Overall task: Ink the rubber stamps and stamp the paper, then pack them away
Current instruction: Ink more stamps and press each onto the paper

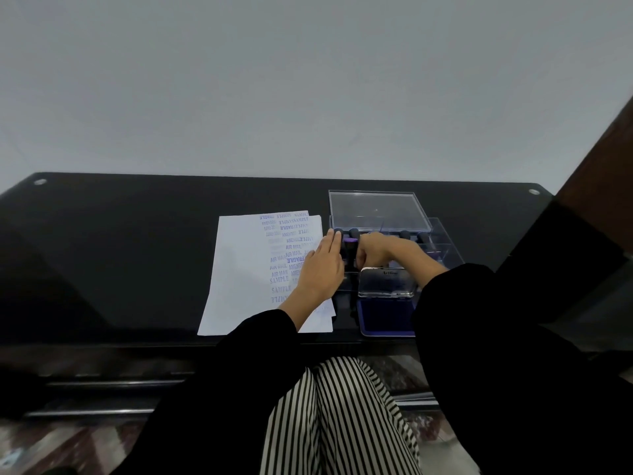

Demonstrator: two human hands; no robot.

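Observation:
White paper sheets (246, 269) covered in blue stamp marks lie on the black table. To their right stands a clear plastic organiser box (442, 248) with several black-handled stamps (405, 234) upright in a row. My left hand (320, 269) lies with straight fingers against the box's left side, beside a stamp. My right hand (380, 253) reaches into the box with curled fingers around a black stamp (350, 248) with a purple face. An open blue ink pad (385, 318) with its clear lid (385, 282) raised sits in front of the box.
The box's clear lid (376, 209) stands propped behind the stamps. The black glass table (120, 252) stretches left of the paper, its near edge just above my striped trousers. A brown wooden surface (599, 166) rises at the far right.

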